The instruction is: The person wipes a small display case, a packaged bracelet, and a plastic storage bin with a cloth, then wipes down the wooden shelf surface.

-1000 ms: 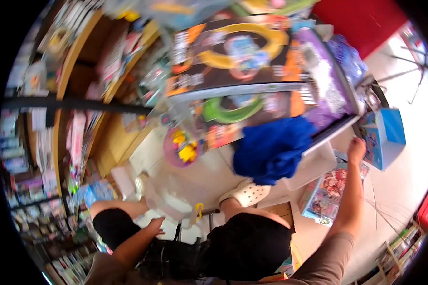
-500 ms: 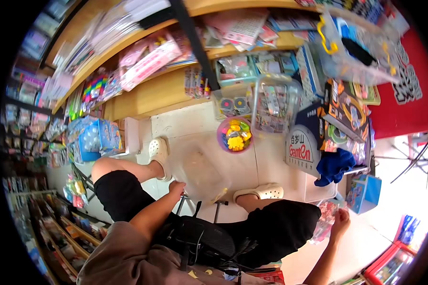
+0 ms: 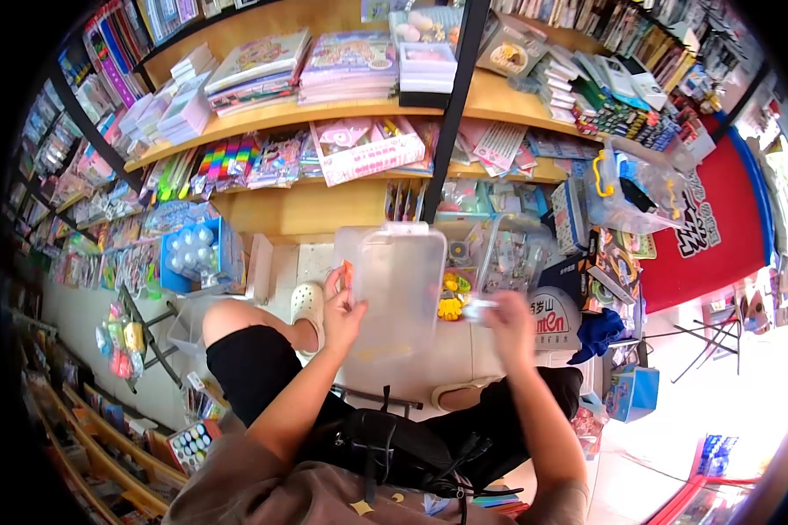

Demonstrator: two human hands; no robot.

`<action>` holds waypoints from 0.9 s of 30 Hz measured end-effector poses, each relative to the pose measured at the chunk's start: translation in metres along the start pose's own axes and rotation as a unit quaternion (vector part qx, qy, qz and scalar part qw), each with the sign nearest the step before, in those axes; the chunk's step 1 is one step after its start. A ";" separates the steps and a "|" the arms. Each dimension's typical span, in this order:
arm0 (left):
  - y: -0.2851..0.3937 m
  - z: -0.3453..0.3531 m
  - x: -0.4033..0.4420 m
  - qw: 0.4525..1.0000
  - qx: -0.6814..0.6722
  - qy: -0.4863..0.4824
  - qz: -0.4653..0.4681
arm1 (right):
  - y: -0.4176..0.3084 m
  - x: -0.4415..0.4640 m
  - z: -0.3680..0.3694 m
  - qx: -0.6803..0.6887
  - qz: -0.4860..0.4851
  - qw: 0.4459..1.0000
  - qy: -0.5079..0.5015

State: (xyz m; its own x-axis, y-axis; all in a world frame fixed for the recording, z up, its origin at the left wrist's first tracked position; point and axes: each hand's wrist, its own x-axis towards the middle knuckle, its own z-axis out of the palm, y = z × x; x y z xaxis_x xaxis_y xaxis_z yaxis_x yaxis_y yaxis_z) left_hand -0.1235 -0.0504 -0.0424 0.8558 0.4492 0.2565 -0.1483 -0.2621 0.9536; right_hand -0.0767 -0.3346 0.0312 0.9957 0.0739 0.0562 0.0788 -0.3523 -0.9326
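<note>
My left hand (image 3: 343,317) grips the left edge of a clear plastic box (image 3: 397,293), which is held up above the floor between my knees. An orange bit shows at the fingertips of that hand. To the right of the box, my right hand (image 3: 510,325) is blurred, with its fingers closed on a small whitish item (image 3: 478,310). What that item is cannot be made out. Behind the box's right edge, yellow pieces (image 3: 450,306) show in a bowl that is partly hidden.
Wooden shelves (image 3: 271,118) with books and packets run along the back. A clear bin (image 3: 630,188) with a yellow handle, a Ganten carton (image 3: 553,319) and a blue cloth (image 3: 597,337) are at the right. A blue box (image 3: 194,255) stands at the left.
The view has swung toward the shelves. The clear box has been raised in my left hand. My right hand has come in from the far right to beside the box, with a small whitish item in it.
</note>
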 end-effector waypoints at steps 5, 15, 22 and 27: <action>0.071 -0.019 0.010 0.971 -0.215 0.021 -0.100 | -0.010 0.023 0.140 -0.010 -0.042 0.999 -0.003; 0.115 -0.022 -0.027 0.973 -0.226 -0.019 0.042 | -0.049 0.050 0.204 -0.121 -0.096 0.971 0.183; 0.110 -0.019 -0.047 0.974 -0.220 -0.045 0.015 | -0.057 0.063 0.216 -0.092 -0.018 0.956 0.279; 0.103 -0.020 -0.055 0.975 -0.205 -0.079 -0.022 | -0.065 0.067 0.200 -0.081 -0.109 0.937 0.322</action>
State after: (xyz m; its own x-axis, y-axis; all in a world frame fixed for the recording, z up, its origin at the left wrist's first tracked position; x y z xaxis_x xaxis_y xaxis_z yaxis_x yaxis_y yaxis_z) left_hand -0.1959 -0.0853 0.0451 0.9270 0.3058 0.2171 -0.2674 0.1329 0.9544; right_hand -0.0248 -0.1198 0.0242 0.7740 -0.4003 0.4905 0.2374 -0.5347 -0.8110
